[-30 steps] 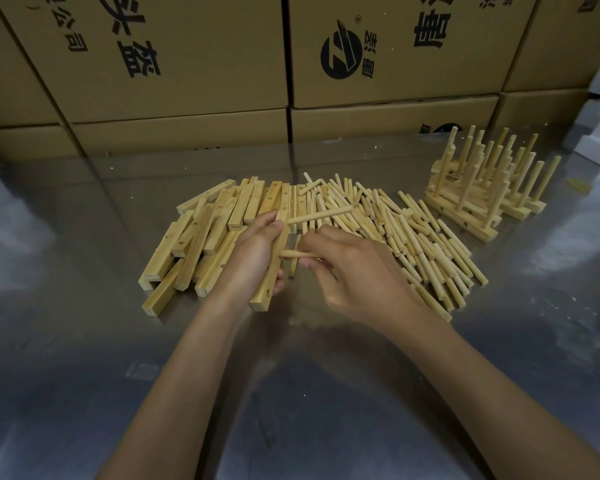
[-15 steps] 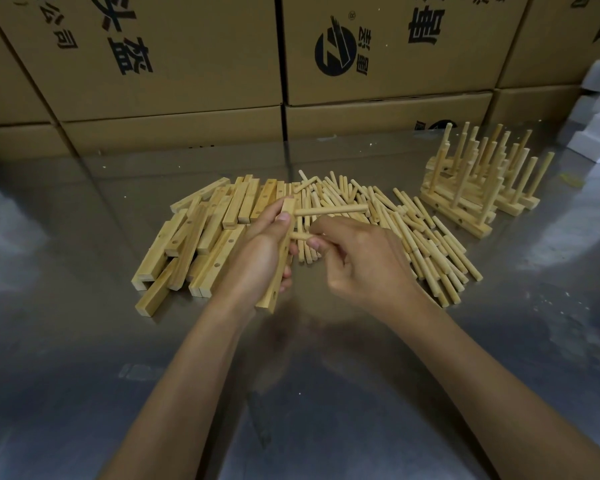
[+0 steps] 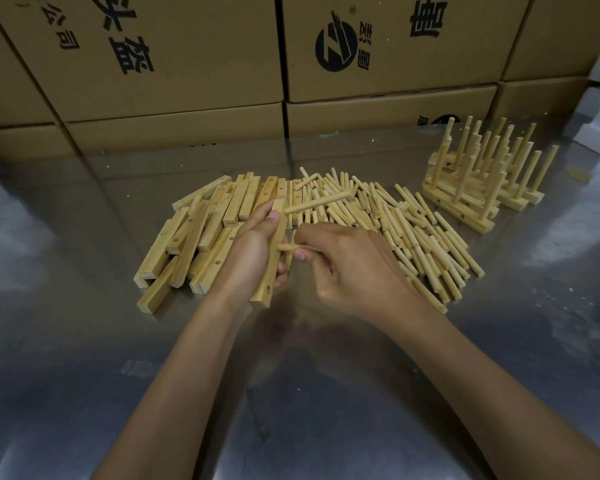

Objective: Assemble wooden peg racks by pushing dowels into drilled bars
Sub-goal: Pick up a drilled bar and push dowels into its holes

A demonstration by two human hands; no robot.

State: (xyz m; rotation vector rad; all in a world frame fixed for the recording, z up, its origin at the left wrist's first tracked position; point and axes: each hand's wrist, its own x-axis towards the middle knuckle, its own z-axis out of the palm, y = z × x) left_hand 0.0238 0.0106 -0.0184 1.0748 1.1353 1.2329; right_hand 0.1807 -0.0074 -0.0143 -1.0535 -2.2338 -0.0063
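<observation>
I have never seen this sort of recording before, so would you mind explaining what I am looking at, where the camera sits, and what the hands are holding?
There is no machine here: a person works with two bare hands, filmed by a wide camera worn on the head, looking forward and down. That is why both forearms reach in from the bottom edge.

The left hand grips a drilled wooden bar, held on end. One dowel already sticks out of the bar near its top. The right hand pinches a second dowel, its tip at the bar's side, apparently at the next hole.

On the shiny metal table lie a pile of drilled bars on the left and a heap of loose dowels in the middle. The finished racks stand at the right, pegs pointing up. Cardboard boxes are stacked behind.
</observation>
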